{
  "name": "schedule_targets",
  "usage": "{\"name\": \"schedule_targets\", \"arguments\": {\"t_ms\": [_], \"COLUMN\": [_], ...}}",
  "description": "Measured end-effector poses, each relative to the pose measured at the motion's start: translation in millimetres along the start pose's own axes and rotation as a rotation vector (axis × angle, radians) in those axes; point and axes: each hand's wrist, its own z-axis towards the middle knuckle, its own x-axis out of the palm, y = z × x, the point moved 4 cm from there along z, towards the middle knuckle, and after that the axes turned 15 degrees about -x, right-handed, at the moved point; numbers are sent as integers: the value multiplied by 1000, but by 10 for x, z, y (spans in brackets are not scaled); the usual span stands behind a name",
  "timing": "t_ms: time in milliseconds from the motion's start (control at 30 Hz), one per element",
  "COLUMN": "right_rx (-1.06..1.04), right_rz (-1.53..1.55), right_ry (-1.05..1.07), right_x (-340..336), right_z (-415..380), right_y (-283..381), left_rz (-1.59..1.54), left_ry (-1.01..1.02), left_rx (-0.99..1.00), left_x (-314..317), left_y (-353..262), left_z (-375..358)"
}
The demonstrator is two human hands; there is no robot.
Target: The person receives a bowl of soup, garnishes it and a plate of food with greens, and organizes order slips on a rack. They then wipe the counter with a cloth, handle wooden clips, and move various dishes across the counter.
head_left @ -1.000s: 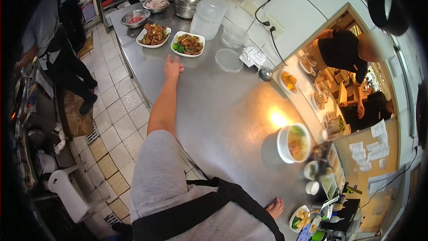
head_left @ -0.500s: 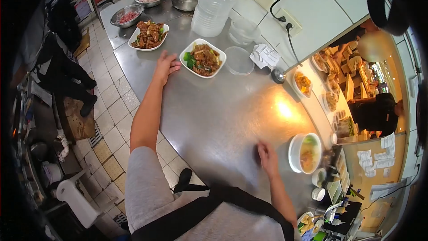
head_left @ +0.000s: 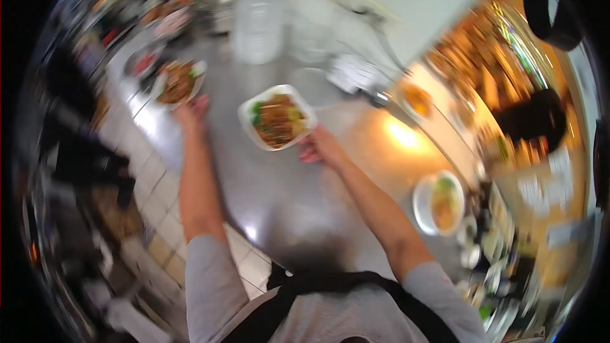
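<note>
My left hand is closed at the near edge of a white dish of meat and greens at the upper left of the steel counter. With thumb and fingers, my right hand grips the lower right corner of a second white square dish of meat and broccoli, near the middle. Motion blurs both hands, and the dishes partly hide the fingers.
A white bowl of soup stands at the right of the counter. Behind are stacked clear containers, paper slips and a metal bowl. A dish of orange food sits on the pass shelf.
My left hand has moved from beside the middle dish to the left dish. My right hand has reached forward from the near counter and taken hold of the middle dish. The view has shifted and blurred.
</note>
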Motion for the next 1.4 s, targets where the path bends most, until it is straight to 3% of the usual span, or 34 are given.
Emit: {"name": "schedule_targets", "arguments": {"t_ms": [33,133,233,267,333,400,600,867,967,1100,1167,1267,1400], "right_rx": [-7,85,-4,-22,35,21,-23,5,71,59,119,-72,65], "right_rz": [-24,5,-35,-11,-274,-267,-150,13,81,50,-499,-1090,-1537], "right_ry": [-18,-118,-131,-172,-169,-201,-159,-442,-594,-641,-576,-642,-855], "right_x": [15,99,113,98,101,41,-449,-1452,-1699,-1980,-2172,-2660,-3760], "right_z": [-1,73,52,79,60,-240,-1859,-4572,-5508,-6453,-7063,-7643,-8220], "right_y": [35,37,180,208,216,227,10,-536,-515,-387,-71,283,834], "left_rz": [-27,120,199,203,205,220,355,574,614,711,761,794,810], "left_ry": [45,-46,-61,-7,60,94,148,418,472,621,655,732,751], "left_rx": [-110,-58,-75,-63,-86,-112,-304,-627,-726,-810,-839,-815,-799], "left_x": [-184,-134,-47,-64,-228,-375,-567,-756,-672,-501,-409,-313,-222], "left_y": [130,35,64,86,185,264,544,1221,1579,2024,2302,2427,2547], "left_z": [396,-107,-742,-898,-1094,-1354,-2890,-4485,-5044,-5777,-6229,-6508,-6925]}}
